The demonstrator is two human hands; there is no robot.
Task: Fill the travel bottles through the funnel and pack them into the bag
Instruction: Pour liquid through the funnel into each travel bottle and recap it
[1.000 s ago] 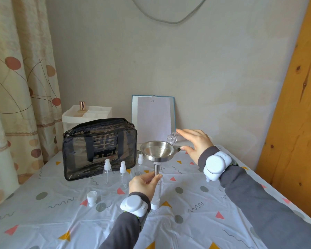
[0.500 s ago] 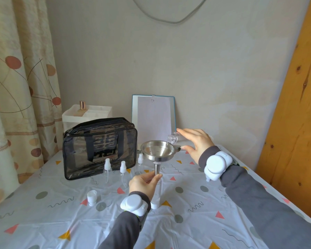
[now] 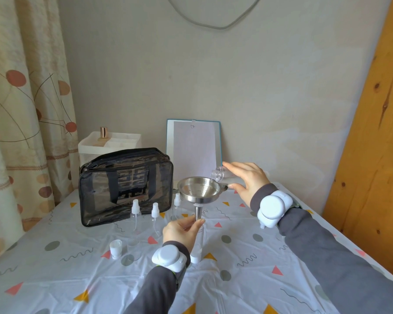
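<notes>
Pouring continues unchanged: right hand [image 3: 247, 182] grips the tilted bottle [image 3: 220, 174] over the funnel [image 3: 199, 189], left hand [image 3: 182, 231] pinches its stem atop the travel bottle [image 3: 196, 245].

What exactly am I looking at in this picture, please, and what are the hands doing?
There is no machine here. A person works with two bare hands, and the single camera sits on their head, looking forward and down. Each wrist wears a white device.

The left hand pinches the spout of a steel funnel, which stands in a clear travel bottle on the table. The right hand holds a small clear bottle tipped on its side, its mouth over the funnel's rim.

Also on the table are a black see-through bag, three spray bottles in front of it and a loose white cap. A white organiser and a clipboard stand behind.
</notes>
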